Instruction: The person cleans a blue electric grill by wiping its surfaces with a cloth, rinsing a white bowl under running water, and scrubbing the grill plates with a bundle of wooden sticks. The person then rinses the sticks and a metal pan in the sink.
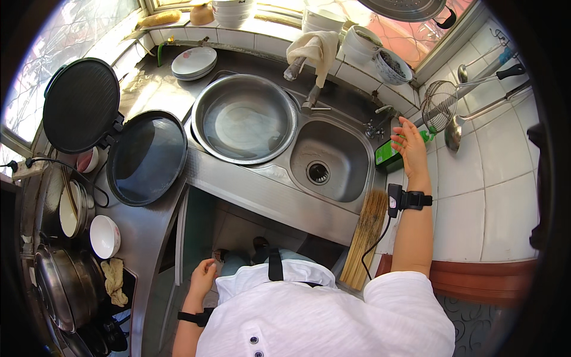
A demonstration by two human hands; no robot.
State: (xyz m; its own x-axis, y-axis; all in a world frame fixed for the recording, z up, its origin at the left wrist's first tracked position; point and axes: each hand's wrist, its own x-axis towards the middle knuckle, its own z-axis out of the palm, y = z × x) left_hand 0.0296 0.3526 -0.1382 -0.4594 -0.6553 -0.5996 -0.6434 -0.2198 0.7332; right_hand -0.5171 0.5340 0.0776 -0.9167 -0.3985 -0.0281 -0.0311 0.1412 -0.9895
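Note:
My right hand point(409, 147) is raised at the right end of the counter, fingers loosely curled and apart, with nothing seen in it. It overlaps a green dish-soap bottle point(389, 152) behind it; whether it touches the bottle I cannot tell. Close by are small tap valves point(374, 130) and a single-bowl steel sink point(341, 147) with a drain strainer point(318, 172). A wide metal basin point(244, 118) holding clear water sits left of the sink. My left hand point(203, 279) hangs low beside my body, away from the counter, loosely bent and apparently holding nothing.
An electric griddle point(147, 158) stands with its lid point(82, 105) raised. White plates point(194, 62) are stacked behind the basin. A cloth point(314, 47) drapes the faucet point(312, 99). A straw brush point(363, 241) leans at the sink's right corner. Ladles point(453, 134) and a strainer point(439, 106) hang right.

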